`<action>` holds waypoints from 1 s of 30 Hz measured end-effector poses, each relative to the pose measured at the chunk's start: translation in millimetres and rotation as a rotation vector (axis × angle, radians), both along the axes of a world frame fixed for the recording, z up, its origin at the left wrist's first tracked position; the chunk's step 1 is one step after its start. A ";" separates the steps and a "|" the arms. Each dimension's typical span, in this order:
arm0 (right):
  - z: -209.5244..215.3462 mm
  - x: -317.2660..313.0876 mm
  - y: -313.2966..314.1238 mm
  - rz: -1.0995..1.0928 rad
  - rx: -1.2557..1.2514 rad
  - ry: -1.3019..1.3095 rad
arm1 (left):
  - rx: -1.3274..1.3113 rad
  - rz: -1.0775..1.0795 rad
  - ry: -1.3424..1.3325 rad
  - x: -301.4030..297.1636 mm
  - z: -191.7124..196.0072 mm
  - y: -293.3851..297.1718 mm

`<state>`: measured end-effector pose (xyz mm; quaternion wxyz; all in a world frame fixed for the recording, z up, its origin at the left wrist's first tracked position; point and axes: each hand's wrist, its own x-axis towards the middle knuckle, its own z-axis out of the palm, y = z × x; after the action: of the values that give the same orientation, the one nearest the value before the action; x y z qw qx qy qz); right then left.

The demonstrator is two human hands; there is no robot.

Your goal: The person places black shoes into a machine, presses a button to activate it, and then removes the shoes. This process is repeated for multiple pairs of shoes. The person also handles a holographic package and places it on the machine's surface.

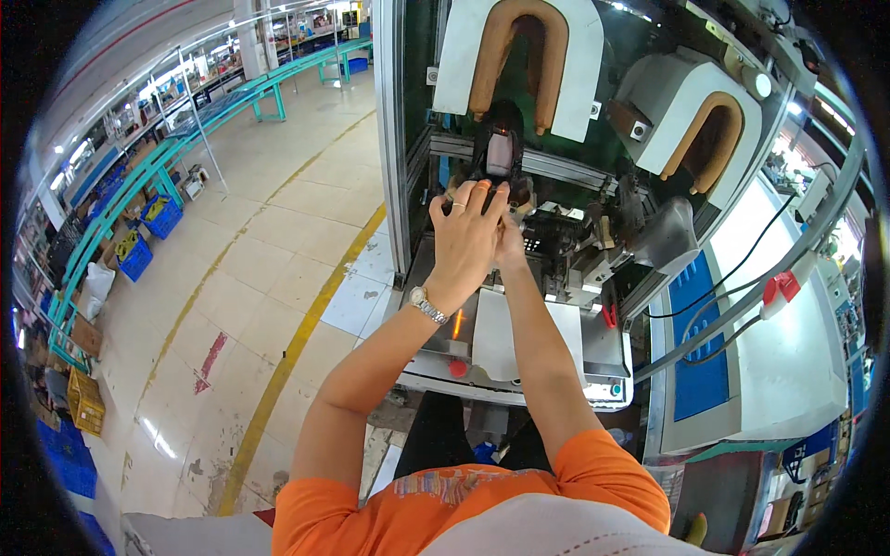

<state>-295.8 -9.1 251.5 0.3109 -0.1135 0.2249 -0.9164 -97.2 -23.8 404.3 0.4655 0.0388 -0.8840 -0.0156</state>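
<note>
A black shoe (502,120) stands at the machine in front of me, with a pinkish-grey patch showing inside its opening. Its far end lies below a brown U-shaped pad (519,17) fixed on a white plate. My left hand (462,239) reaches over the shoe's near end. Its fingers are spread and bent down onto the shoe, while the thumb is hidden beneath. Close against it on the right is my right hand (509,244), beside the shoe's near end. Its fingers are mostly covered and blurred, so its grip does not show.
A second brown U-shaped pad (712,139) sits to the right, above a grey metal form (669,235). Below my forearms is a white plate (496,335) with a red button (458,369) near it. A metal frame post (389,139) rises on the left.
</note>
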 end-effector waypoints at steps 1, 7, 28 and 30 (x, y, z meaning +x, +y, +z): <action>0.3 -4.4 -0.6 0.002 0.014 -0.002 | -0.005 0.004 0.000 -1.0 -0.5 1.7; -4.2 -8.5 -2.4 -0.103 0.178 -0.073 | -0.019 0.012 0.031 -13.8 -10.0 7.7; -28.7 -24.2 -20.7 -0.144 -0.036 -0.226 | -0.039 -0.001 -0.021 -12.3 -7.0 5.6; -30.8 -30.2 -15.0 -0.096 -0.042 -0.160 | -0.033 -0.028 -0.022 -14.1 -5.0 8.1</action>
<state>-325.9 -24.1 220.7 0.2812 -0.0354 0.1853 -0.9409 -111.3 -15.7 399.3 0.4561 0.0188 -0.8897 -0.0072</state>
